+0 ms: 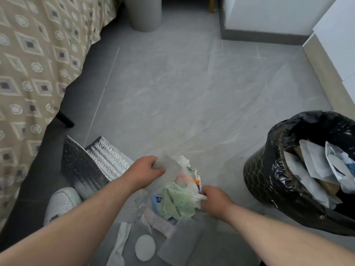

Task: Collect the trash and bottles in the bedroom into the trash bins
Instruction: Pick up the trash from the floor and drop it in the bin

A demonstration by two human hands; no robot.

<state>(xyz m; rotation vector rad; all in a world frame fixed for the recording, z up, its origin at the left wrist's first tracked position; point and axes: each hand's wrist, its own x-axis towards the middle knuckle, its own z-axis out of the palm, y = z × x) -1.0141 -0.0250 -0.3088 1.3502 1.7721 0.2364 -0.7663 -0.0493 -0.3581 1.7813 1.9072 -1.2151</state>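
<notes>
A bundle of trash (177,198) hangs low over the floor: white tissue, clear plastic, a green-patterned wrapper and an orange scrap. My left hand (147,170) grips the clear plastic at the bundle's upper left. My right hand (215,200) pinches crumpled tissue at its right side. To the right stands a dark trash bin (258,179) lined with a black bag (315,123), holding papers and wrappers. Below the bundle lie a round white pad (145,247), a white plastic spoon (120,244), a pale wrapper strip (157,222) and a grey sheet (182,240).
A bed with a beige patterned cover (32,73) fills the left side, one black leg (65,120) showing. A silver insulated bag (92,167) and a white shoe (61,203) sit beside it. A grey bin (144,14) stands at the back. White furniture (269,14) lines the right.
</notes>
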